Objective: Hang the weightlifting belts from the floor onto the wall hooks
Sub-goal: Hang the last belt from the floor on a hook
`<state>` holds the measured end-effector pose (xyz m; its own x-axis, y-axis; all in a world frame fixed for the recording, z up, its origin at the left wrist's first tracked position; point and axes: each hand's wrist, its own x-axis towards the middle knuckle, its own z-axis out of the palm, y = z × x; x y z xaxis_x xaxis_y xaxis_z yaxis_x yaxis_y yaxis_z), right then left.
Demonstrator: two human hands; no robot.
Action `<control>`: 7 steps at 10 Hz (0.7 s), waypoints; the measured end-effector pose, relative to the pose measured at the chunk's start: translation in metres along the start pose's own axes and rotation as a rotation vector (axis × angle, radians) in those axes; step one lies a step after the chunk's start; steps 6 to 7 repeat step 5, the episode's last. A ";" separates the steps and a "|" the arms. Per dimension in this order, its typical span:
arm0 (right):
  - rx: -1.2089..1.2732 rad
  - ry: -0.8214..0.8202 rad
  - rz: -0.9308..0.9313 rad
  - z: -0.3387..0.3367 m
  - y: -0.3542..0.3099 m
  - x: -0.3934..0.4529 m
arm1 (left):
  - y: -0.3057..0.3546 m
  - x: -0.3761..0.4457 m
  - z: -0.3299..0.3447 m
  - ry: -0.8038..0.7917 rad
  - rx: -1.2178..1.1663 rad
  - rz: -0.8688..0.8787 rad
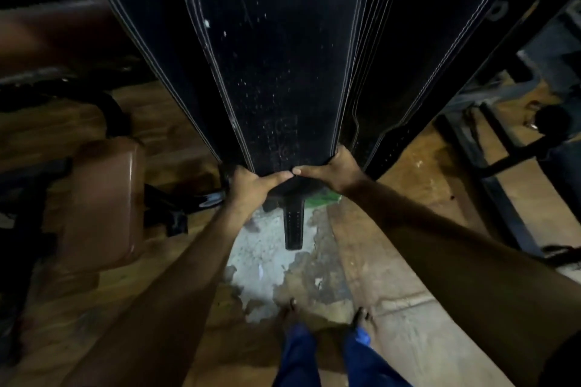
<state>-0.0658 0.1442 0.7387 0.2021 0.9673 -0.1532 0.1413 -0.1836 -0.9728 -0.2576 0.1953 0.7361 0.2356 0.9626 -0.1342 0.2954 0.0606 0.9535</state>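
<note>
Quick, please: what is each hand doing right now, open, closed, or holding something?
Left hand: closed, gripping the lower end of the front black belt.
Right hand: closed on the same belt end, thumb tips almost meeting.

The room is dim. The floor [393, 261] has a wood-look covering, worn and stained. In the middle the covering is torn away in a ragged patch [267, 258] that shows pale grey concrete. A small green scrap [323, 198] lies at the top edge of that patch. On the left stands a brown padded bench seat [103, 198], glossy under the light, on dark metal legs. On the right a black metal frame [503, 198] rests on the floor.
</note>
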 end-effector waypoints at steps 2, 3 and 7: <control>0.089 -0.015 0.162 0.017 0.051 0.008 | -0.049 0.014 0.011 -0.036 0.032 -0.058; 0.149 -0.030 0.299 0.024 0.067 0.010 | -0.070 0.018 0.013 -0.033 0.058 -0.124; 0.078 0.056 0.769 0.043 0.095 -0.007 | -0.112 0.008 0.030 0.110 0.044 -0.494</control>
